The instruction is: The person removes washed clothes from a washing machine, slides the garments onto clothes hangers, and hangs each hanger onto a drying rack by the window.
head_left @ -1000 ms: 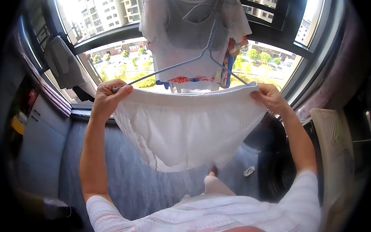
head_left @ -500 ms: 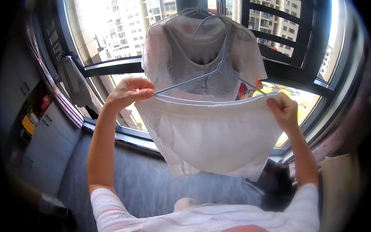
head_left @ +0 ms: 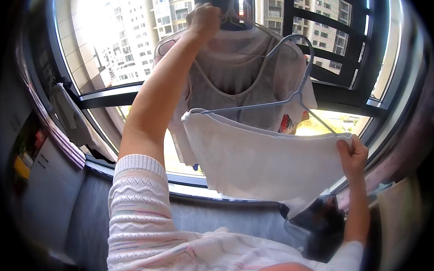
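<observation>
White shorts or a similar white garment (head_left: pixel 261 158) hang by the waistband on a blue-grey hanger (head_left: pixel 301 85), tilted down to the right. My right hand (head_left: pixel 354 154) pinches the waistband's right corner at the hanger's end. The left corner of the waistband is free of any hand. My left hand (head_left: pixel 203 20) is raised at the top, closed, near the shoulder of the hung tops and their hangers; what it grips is too hidden to make out. Behind the white garment hang a grey sleeveless top (head_left: pixel 235 99) and a sheer light top (head_left: pixel 296 68).
Large dark-framed windows (head_left: pixel 120 96) stand behind the clothes. More clothes hang at the left (head_left: pixel 70 114) beside a purple curtain (head_left: pixel 54 127) and a cabinet (head_left: pixel 49 184). A dark round object (head_left: pixel 320 220) is low at the right.
My left hand has let go of the waistband's left corner and moved up to the hung clothes. The white garment has tilted and shifted right, still held by my right hand.
</observation>
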Motion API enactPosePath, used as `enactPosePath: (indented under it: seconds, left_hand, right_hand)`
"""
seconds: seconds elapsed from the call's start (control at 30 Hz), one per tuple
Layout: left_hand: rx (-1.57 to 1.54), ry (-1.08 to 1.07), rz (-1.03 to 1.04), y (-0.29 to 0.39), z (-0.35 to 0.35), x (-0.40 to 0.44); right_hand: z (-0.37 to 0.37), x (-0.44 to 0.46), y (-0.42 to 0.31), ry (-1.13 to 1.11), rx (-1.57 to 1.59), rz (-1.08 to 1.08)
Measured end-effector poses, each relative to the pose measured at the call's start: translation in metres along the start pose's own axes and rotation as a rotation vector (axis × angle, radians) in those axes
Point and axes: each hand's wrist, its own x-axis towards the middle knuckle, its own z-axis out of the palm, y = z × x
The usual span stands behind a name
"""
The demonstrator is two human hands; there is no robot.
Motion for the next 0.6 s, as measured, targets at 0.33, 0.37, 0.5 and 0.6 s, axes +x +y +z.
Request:
enactPosePath:
  seconds: [0.33,0.37,0.5,0.6]
  left_hand:
    - [0.013,0.286,0.247,-0.008,0.016,-0.003]
    - [0.034,0.27,0.234,-0.004,0.013,-0.003]
    - [0.062,0.273,0.252,0.022,0.005,0.011]
    - [-0.008,0.224,0.288,0.052,0.001,0.018]
  right_hand:
    - [-0.013,-0.015,0.01,-0.007,-0.04,0.107]
    - [-0.014,-0.015,0.01,-0.019,-0.044,0.112]
    - [-0.013,-0.017,0.008,-0.048,-0.047,0.114]
    - [-0.014,-0.019,0.008,-0.055,-0.032,0.125]
